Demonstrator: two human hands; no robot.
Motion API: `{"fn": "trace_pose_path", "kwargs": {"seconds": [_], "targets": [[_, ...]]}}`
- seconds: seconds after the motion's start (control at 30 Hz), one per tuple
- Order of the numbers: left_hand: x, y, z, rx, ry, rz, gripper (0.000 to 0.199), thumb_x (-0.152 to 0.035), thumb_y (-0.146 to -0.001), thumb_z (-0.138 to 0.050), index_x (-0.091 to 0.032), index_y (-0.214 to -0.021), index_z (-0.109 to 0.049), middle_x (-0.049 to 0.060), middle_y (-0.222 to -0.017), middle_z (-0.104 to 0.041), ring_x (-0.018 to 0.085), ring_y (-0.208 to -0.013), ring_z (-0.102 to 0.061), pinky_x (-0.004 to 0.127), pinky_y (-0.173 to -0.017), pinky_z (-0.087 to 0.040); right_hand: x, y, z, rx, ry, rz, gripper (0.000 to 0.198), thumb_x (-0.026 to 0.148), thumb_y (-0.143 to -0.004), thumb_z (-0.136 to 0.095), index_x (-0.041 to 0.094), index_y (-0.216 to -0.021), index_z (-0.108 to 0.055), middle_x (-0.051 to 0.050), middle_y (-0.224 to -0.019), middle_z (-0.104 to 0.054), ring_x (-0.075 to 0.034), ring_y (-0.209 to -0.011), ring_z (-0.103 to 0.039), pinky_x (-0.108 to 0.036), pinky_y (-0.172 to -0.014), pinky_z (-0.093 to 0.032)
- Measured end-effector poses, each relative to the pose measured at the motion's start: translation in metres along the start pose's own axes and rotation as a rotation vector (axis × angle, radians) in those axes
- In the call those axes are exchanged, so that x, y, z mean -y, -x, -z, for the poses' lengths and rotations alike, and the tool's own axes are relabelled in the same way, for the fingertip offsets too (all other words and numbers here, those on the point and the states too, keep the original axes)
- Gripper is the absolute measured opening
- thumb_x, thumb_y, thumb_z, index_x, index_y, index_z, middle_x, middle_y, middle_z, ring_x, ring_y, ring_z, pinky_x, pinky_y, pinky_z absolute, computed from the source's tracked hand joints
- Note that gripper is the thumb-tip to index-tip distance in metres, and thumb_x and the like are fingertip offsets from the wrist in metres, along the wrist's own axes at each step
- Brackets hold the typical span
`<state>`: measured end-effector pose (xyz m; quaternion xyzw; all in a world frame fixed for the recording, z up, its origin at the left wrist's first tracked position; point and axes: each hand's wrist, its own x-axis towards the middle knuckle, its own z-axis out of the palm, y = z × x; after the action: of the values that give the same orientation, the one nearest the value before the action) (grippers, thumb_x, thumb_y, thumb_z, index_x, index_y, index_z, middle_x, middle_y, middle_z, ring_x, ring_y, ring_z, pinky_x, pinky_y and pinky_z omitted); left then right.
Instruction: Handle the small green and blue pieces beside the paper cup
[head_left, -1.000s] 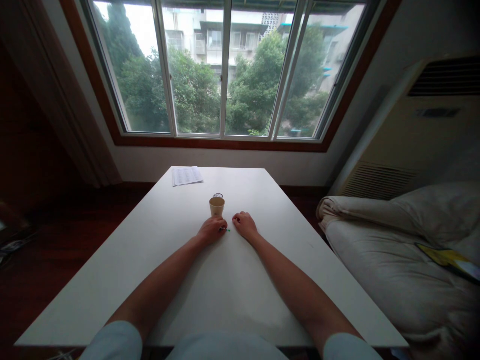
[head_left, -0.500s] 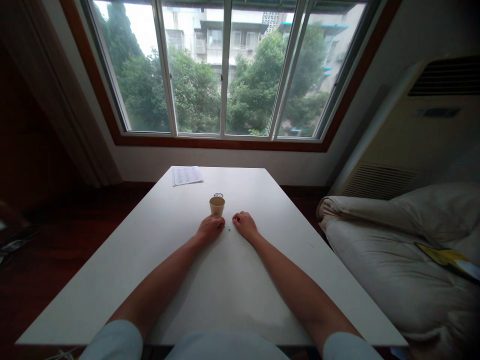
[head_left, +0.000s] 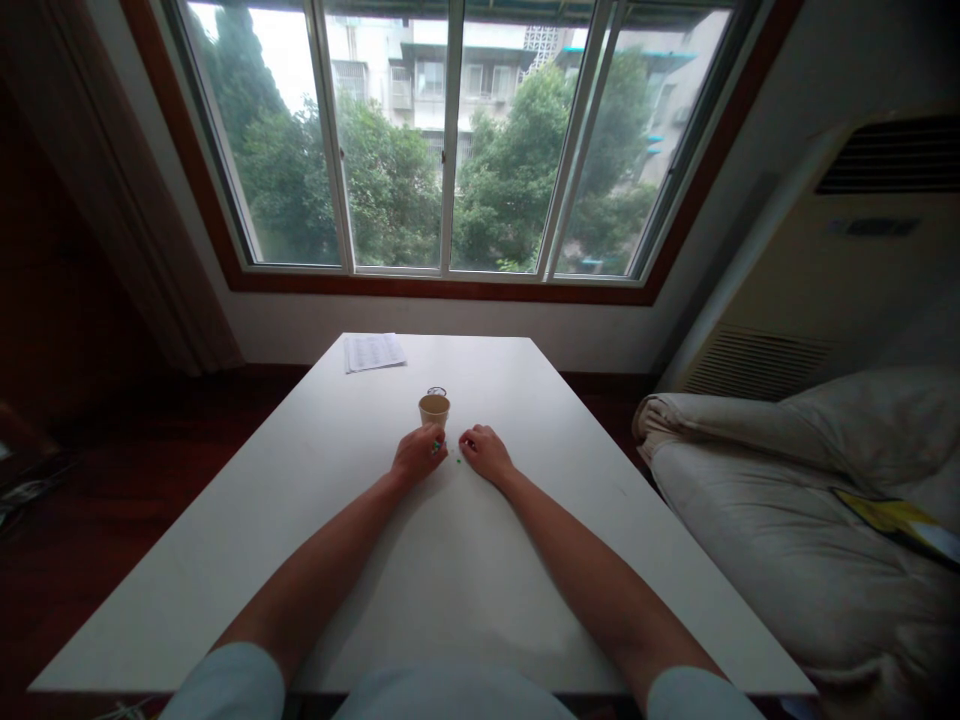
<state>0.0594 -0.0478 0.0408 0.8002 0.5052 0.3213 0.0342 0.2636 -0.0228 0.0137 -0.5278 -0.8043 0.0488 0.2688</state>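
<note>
Left hand (head_left: pixel 415 455) pinches tiny green piece (head_left: pixel 436 447), tan paper cup (head_left: pixel 434 413) at one o'clock; right hand (head_left: pixel 487 453) curled, contents undetermined; next move requires steadiness.

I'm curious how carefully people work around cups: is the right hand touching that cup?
Apart: the head view shows bare white tabletop between the right hand and the cup.

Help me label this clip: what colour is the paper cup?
The paper cup is light brown, seen best in the head view.
</note>
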Motion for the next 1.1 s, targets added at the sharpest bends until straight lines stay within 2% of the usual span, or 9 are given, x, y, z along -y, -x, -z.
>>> {"fn": "trace_pose_path", "kwargs": {"seconds": [0.1,0.27,0.43,0.63,1.1], "targets": [[0.0015,0.0001,-0.0001,0.008,0.040,0.050,0.005,-0.019,-0.079,-0.059,-0.022,-0.083,-0.058,0.000,-0.078,-0.062,0.013,-0.067,-0.053,0.024,-0.062,-0.035,0.0040,0.0015,0.0006,0.025,-0.019,0.050,0.013,0.025,-0.092,-0.059,0.023,-0.095,-0.072,-0.004,-0.090,-0.061,-0.018,-0.093,-0.051,-0.026,-0.083,-0.039],[0.0038,-0.0009,-0.0018,-0.008,0.092,0.066,0.007,-0.015,-0.080,-0.056,-0.021,-0.085,-0.057,-0.001,-0.077,-0.061,0.012,-0.066,-0.051,0.024,-0.063,-0.036,0.0059,0.0016,0.0011,0.051,-0.024,0.065,0.013,0.024,-0.092,-0.060,0.023,-0.096,-0.072,-0.004,-0.091,-0.061,-0.018,-0.093,-0.051,-0.027,-0.083,-0.039],[0.0046,-0.0019,-0.0031,-0.022,0.085,0.025,0.014,-0.012,-0.081,-0.051,-0.020,-0.088,-0.060,0.001,-0.083,-0.061,0.013,-0.072,-0.054,0.025,-0.066,-0.039,0.0054,0.0014,0.0006,0.053,-0.021,0.056,0.014,0.023,-0.091,-0.060,0.022,-0.097,-0.072,-0.004,-0.091,-0.061,-0.018,-0.094,-0.051,-0.026,-0.083,-0.039],[0.0022,-0.0002,-0.0006,-0.056,0.137,-0.038,0.022,-0.020,-0.093,-0.041,-0.020,-0.092,-0.064,0.004,-0.094,-0.062,0.014,-0.080,-0.059,0.027,-0.073,-0.046,0.0080,0.0030,0.0032,0.044,-0.035,0.065,0.014,0.021,-0.091,-0.060,0.022,-0.096,-0.072,-0.004,-0.091,-0.061,-0.018,-0.094,-0.051,-0.027,-0.082,-0.039],[0.0017,-0.0005,0.0033,-0.121,0.154,-0.040,0.018,-0.018,-0.094,-0.045,-0.020,-0.087,-0.062,0.003,-0.096,-0.063,0.012,-0.081,-0.060,0.026,-0.074,-0.049,0.0074,0.0024,0.0021,0.048,-0.030,0.058,0.016,0.021,-0.091,-0.058,0.022,-0.095,-0.073,-0.005,-0.092,-0.062,-0.018,-0.095,-0.052,-0.026,-0.082,-0.039]]}}
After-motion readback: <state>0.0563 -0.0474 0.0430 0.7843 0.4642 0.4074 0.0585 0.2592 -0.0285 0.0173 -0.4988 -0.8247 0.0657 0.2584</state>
